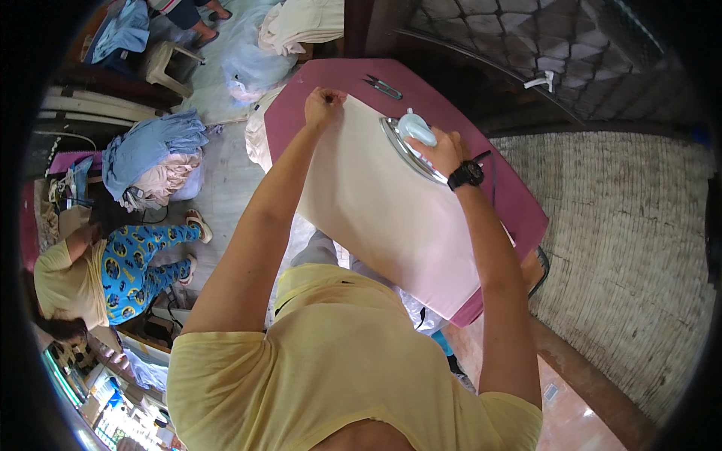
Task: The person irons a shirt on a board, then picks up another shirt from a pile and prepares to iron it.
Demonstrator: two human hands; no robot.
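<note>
A cream piece of cloth (pixel 376 199) lies spread over a maroon ironing board (pixel 301 83) in front of me, its near edge hanging toward my legs. My right hand (pixel 444 154) is wrapped round the handle of a clothes iron (pixel 416 128) with a pale blue top and a shiny metal rim. The iron rests on the cloth near its far right edge. At the cloth's far left corner, my left hand (pixel 323 107) pinches the fabric with closed fingers. A pair of thread snips (pixel 383 86) lies on the board beyond the cloth.
A dark metal lattice gate (pixel 489 45) stands beyond the board. To the left are a pile of blue and pink garments (pixel 154 154), a plastic stool (pixel 169 68) and a person in patterned blue trousers (pixel 143 270). Another person's legs (pixel 199 22) show at the far left.
</note>
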